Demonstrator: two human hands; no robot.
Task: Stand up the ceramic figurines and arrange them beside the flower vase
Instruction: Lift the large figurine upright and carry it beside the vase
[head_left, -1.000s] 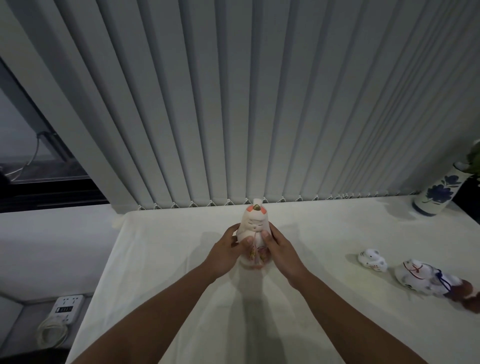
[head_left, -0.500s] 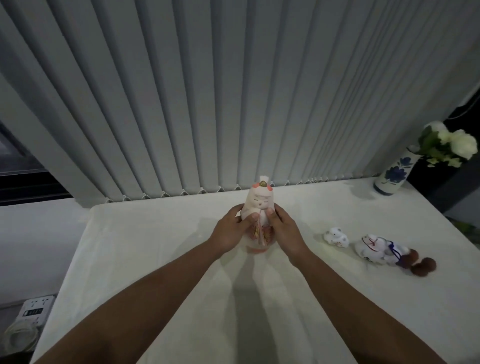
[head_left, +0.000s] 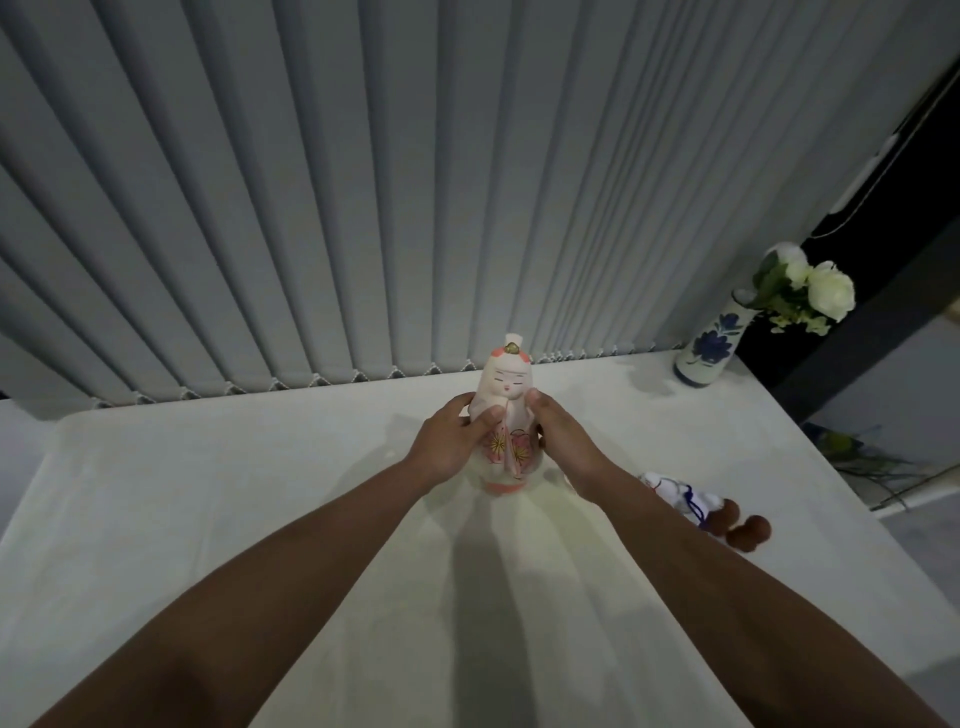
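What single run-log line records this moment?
hands: both on doll figurine | doll: upright | cat figurine: lying | vase: far right

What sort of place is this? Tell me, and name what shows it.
Probably a room in a home or office, beside a window: grey vertical blinds hang behind a white-covered table, with a flower vase as decoration.

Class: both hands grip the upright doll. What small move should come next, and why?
Probably carry the doll right toward the vase. It is upright between the left hand and right hand, yet far from the vase.
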